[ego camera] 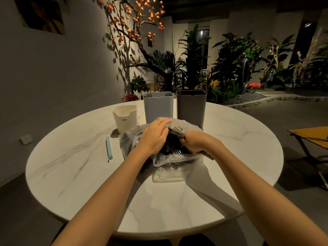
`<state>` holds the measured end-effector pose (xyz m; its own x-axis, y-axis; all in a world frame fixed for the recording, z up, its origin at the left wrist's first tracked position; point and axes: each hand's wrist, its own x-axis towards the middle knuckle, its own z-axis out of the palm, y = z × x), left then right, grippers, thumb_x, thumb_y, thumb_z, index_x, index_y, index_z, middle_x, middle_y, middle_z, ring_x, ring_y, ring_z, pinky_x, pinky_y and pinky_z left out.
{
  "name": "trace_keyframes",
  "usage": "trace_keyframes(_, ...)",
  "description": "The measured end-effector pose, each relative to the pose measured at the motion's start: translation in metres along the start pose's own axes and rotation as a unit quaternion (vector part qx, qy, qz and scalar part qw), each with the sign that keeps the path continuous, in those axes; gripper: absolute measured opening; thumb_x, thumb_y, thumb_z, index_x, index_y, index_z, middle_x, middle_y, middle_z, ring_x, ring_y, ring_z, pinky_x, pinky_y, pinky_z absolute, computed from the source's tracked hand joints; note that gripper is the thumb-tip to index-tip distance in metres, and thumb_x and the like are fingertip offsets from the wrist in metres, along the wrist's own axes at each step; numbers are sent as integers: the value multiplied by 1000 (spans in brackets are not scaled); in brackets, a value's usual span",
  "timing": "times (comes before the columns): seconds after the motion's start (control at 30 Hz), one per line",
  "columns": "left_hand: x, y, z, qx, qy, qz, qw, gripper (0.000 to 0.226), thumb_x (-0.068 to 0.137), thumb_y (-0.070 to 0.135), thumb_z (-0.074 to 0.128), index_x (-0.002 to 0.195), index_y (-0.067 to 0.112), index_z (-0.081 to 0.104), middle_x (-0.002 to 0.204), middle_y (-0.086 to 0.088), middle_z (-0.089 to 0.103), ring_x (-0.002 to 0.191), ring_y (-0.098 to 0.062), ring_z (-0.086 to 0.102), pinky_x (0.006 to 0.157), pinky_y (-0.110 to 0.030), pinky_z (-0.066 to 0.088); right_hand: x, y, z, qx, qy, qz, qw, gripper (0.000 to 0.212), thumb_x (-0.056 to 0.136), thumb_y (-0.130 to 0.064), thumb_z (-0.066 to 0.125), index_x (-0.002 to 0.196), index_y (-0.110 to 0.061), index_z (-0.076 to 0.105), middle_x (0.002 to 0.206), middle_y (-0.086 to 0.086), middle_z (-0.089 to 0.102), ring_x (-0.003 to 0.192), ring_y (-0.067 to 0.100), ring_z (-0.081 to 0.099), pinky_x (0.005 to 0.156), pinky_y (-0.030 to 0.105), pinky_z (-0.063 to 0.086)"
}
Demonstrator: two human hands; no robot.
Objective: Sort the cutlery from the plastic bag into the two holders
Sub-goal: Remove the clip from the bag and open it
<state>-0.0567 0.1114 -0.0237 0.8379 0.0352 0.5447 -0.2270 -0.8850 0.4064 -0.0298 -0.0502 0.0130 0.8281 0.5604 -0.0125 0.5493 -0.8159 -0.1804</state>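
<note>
A clear plastic bag (168, 161) lies in the middle of the round white table (88, 166), full of black cutlery (173, 150). My left hand (154, 135) rests on top of the bag, fingers laid over the plastic near its opening. My right hand (197, 142) is curled around a bundle of black cutlery handles at the bag's mouth. Behind the bag stand two tall holders, a light blue one (158, 107) and a dark grey one (191, 107), side by side.
A shorter cream holder (125, 117) stands left of the blue one. A pale blue bag clip (108, 148) lies on the table left of the bag. A wooden folding table (312, 137) stands at the right, plants behind.
</note>
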Motion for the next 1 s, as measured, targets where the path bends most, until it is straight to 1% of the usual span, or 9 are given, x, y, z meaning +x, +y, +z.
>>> trace_keyframes(0.1, 3, 0, 1, 26, 10, -13, 1000, 38, 103, 22, 34, 138, 20, 47, 143, 0, 46, 134, -16, 37, 114, -43, 28, -3, 6, -2, 29, -19, -20, 999, 33, 104, -20, 36, 115, 2, 58, 96, 12, 55, 84, 26, 48, 73, 28, 37)
trace_keyframes(0.23, 5, -3, -1, 36, 6, -47, 998, 36, 102, 21, 34, 134, 20, 51, 139, 0, 50, 131, -17, 39, 110, -43, 31, -5, 18, -4, 70, -26, -44, 996, 30, 103, -17, 39, 122, 0, 56, 109, 15, 58, 88, 23, 46, 73, 24, 32)
trace_keyframes(0.3, 8, -4, -1, 36, 7, -73, 997, 35, 102, 21, 34, 132, 21, 51, 138, -1, 50, 130, -19, 40, 110, -43, 31, -8, 21, -7, 67, -34, -54, 996, 30, 103, -18, 40, 121, 1, 56, 103, 11, 54, 87, 21, 45, 67, 21, 29)
trace_keyframes(0.4, 13, -4, 0, 6, -14, -117, 993, 34, 102, 19, 32, 131, 19, 50, 136, -8, 50, 126, -24, 42, 108, -42, 33, -7, 24, -8, 65, -35, -62, 995, 29, 103, -20, 41, 119, -2, 56, 99, 5, 51, 85, 19, 46, 71, 23, 32)
trace_keyframes(0.57, 18, -1, -1, -21, -85, -144, 986, 36, 104, 19, 30, 135, 14, 45, 135, -11, 53, 117, -23, 50, 90, -29, 36, -2, 17, -12, 45, -50, -34, 997, 17, 100, -19, 45, 108, -10, 57, 92, 6, 52, 78, 19, 48, 58, 24, 33)
trace_keyframes(0.77, 15, -2, 4, -11, -74, -118, 990, 37, 103, 20, 32, 134, 16, 51, 139, -7, 52, 125, -22, 46, 102, -31, 34, 22, -3, -4, 19, -33, 52, 998, 14, 89, -21, 54, 99, -13, 59, 78, 2, 58, 74, 22, 57, 64, 28, 44)
trace_keyframes(0.83, 14, -3, 3, -28, -73, -113, 991, 37, 103, 19, 32, 135, 15, 51, 139, -7, 52, 126, -21, 46, 103, -31, 33, 26, -11, 0, 0, -2, 74, 997, 21, 89, -20, 57, 108, -14, 61, 88, 3, 61, 87, 24, 60, 73, 31, 45)
trace_keyframes(0.9, 12, -4, 2, -43, -62, -117, 990, 38, 103, 19, 31, 136, 15, 49, 140, -7, 51, 126, -21, 46, 104, -32, 34, 24, -16, 5, -35, 27, 88, 995, 27, 92, -17, 56, 119, -12, 60, 111, 5, 63, 105, 26, 59, 81, 31, 43)
trace_keyframes(1.0, 11, -5, 1, -59, -43, -126, 989, 39, 104, 18, 30, 140, 14, 44, 145, -7, 45, 132, -20, 41, 108, -33, 31, 13, -16, 10, -65, 72, 65, 993, 29, 94, -12, 52, 122, -9, 60, 127, 9, 59, 115, 26, 56, 89, 32, 45)
